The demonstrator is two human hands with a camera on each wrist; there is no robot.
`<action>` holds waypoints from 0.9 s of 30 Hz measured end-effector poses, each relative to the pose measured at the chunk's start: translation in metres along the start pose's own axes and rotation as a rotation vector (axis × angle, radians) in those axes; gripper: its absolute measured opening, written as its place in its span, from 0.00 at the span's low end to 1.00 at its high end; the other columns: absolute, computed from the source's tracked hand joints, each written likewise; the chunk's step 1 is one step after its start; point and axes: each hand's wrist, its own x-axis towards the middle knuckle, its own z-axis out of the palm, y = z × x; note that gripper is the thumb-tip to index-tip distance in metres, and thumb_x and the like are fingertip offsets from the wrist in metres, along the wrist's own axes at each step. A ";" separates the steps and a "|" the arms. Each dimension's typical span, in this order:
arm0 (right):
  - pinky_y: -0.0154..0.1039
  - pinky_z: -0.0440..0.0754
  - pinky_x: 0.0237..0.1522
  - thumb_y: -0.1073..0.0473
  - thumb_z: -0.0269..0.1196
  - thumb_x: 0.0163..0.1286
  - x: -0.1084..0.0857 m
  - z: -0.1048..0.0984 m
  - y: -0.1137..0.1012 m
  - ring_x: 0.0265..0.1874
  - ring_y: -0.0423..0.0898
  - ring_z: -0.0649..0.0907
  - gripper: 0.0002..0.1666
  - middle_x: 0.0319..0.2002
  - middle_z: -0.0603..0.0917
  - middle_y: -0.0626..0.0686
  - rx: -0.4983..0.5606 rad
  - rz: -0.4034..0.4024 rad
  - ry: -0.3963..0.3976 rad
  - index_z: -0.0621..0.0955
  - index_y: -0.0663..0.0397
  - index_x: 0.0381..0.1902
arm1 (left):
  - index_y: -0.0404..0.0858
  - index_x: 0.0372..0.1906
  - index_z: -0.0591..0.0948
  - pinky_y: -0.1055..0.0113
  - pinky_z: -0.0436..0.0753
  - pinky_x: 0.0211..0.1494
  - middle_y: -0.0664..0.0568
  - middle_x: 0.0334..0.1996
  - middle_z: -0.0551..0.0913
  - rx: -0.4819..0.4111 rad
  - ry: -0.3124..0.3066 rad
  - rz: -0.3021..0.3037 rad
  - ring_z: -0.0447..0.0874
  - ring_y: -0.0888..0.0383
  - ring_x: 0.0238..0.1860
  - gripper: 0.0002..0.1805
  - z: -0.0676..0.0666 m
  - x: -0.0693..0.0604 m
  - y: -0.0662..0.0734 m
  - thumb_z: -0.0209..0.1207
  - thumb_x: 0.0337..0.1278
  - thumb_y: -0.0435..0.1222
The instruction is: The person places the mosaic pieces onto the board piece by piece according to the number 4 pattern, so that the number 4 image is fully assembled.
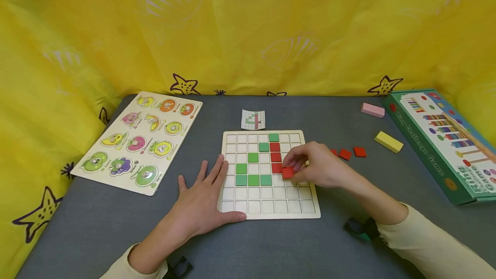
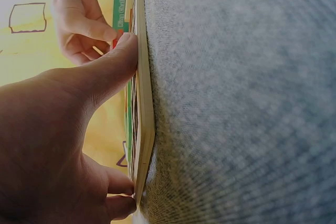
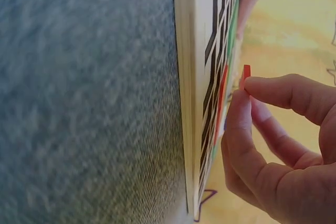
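Note:
A pale wooden grid board (image 1: 279, 206) lies in front of me. Several green tiles (image 1: 253, 158) sit in its cells, forming a slanting line and a short row. Three red tiles (image 1: 275, 157) make a column on its right half. My right hand (image 1: 319, 165) pinches another red tile (image 1: 288, 172) between thumb and finger; the right wrist view shows this tile (image 3: 247, 72) raised off the board. With fingers spread, my left hand (image 1: 203, 199) rests at the board's left side, its thumb on the near edge. Behind the board is a small pattern card (image 1: 253, 120).
Loose red tiles (image 1: 359, 152) lie right of the board, one partly hidden by my hand. Beyond them are a yellow block (image 1: 389, 141), a pink block (image 1: 373, 110) and a green game box (image 1: 430, 154). A fruit puzzle board (image 1: 153, 111) lies at left. Yellow cloth (image 1: 248, 33) hangs behind.

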 end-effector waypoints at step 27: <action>0.37 0.82 0.38 0.71 0.74 0.52 0.009 0.015 -0.010 0.32 0.41 0.82 0.15 0.29 0.85 0.45 -0.026 -0.020 -0.061 0.90 0.48 0.36 | 0.44 0.86 0.50 0.12 0.44 0.65 0.55 0.86 0.42 0.006 0.002 0.001 0.44 0.35 0.84 0.72 -0.001 -0.001 0.000 0.64 0.40 0.79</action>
